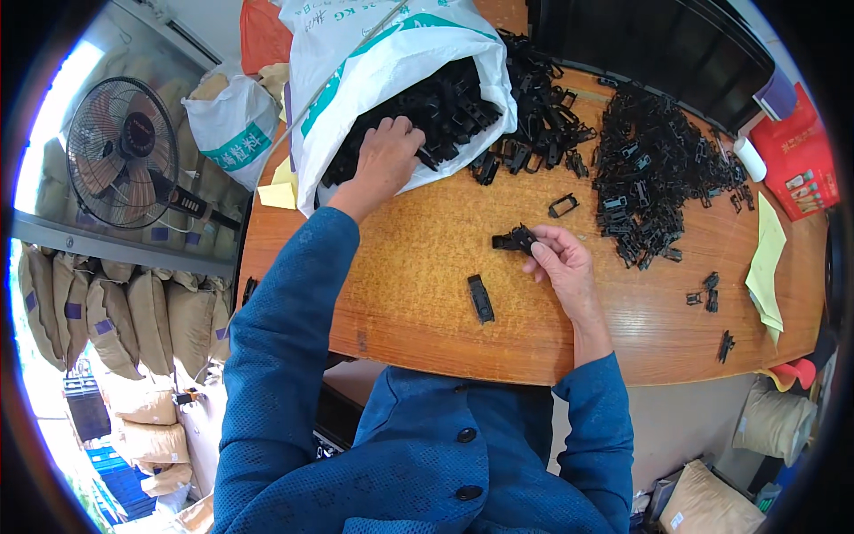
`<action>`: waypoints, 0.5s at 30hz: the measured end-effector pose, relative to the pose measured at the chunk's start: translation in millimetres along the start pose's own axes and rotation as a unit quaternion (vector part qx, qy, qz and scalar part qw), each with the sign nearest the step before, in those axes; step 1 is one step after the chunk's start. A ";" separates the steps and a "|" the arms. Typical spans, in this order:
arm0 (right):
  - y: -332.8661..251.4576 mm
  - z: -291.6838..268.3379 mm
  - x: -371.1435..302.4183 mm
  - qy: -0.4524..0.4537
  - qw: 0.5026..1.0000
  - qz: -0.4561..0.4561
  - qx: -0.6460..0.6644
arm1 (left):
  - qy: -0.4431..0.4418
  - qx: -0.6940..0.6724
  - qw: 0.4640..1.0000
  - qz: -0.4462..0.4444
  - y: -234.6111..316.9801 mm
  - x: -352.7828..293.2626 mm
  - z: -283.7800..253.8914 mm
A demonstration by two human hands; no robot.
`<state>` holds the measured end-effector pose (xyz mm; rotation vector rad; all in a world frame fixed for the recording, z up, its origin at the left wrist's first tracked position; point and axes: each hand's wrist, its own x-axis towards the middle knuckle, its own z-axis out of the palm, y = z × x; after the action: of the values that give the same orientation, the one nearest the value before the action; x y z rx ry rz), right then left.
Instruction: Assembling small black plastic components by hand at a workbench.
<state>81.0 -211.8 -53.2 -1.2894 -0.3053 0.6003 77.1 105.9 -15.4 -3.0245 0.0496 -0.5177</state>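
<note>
My left hand (388, 162) reaches into the mouth of a white woven sack (313, 107) lying on the table. Its fingers curl down among the black plastic parts (458, 111) inside, and its fingertips are hidden there. Above the wooden tabletop, my right hand (562, 263) pinches a black plastic part (513, 238) between thumb and fingers; whether it is one piece or several together I cannot tell. A longer black part (480, 298) lies on the table in front of me. Near the right hand rests a black rectangular frame piece (562, 206).
Right of the sack a large heap of black frame pieces (636, 196) spreads over the table. A dark screen (658, 44) stands behind it. Yellow paper (767, 267) and a red box (798, 160) are at the right edge. A fan (124, 151) stands at left.
</note>
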 end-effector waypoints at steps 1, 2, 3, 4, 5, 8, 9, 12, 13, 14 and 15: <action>-0.5 -0.9 1.0 -0.003 1.000 -0.007 0.003 | -0.017 0.017 0.999 0.040 -0.1 -1.3 -3.0; -0.3 -1.9 1.2 -0.003 1.000 -0.007 0.000 | -0.015 0.015 0.999 0.039 0.4 -4.5 -4.4; 0.1 -3.3 1.4 0.001 1.000 -0.017 -0.004 | -0.018 0.027 0.997 0.071 1.9 -7.8 -7.2; 0.5 -4.1 1.5 0.004 1.000 -0.028 -0.007 | -0.021 0.040 0.994 0.104 3.7 -11.9 -10.0; 0.5 -4.4 1.4 0.002 1.000 -0.028 -0.011 | -0.019 0.038 0.994 0.101 6.2 -17.8 -12.9; 2.1 -5.2 1.1 0.008 0.999 -0.034 -0.017 | 0.006 -0.084 0.996 0.037 20.1 -41.9 -23.7; 4.1 -6.3 1.7 0.004 0.999 -0.044 -0.023 | -0.031 -0.137 0.990 -0.004 29.4 -49.2 -27.8; 3.2 -2.4 -3.7 0.004 0.998 -0.052 -0.032 | -0.074 -0.220 0.971 -0.057 58.0 -68.2 -35.9; 2.5 1.9 -6.6 0.007 0.998 -0.051 -0.029 | -0.054 -0.273 0.959 -0.051 65.5 -75.3 -36.3; 0.1 6.6 -10.7 0.008 0.998 -0.050 -0.035 | -0.034 -0.325 0.944 -0.044 73.1 -81.8 -36.5; -4.4 11.9 -17.1 -0.010 0.998 -0.046 -0.041 | -0.015 -0.355 0.934 -0.042 82.7 -86.2 -38.2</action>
<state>61.9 -212.7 -43.8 -1.3405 -0.4062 0.5274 -18.6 24.8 -14.4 -3.7561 0.1333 -0.5547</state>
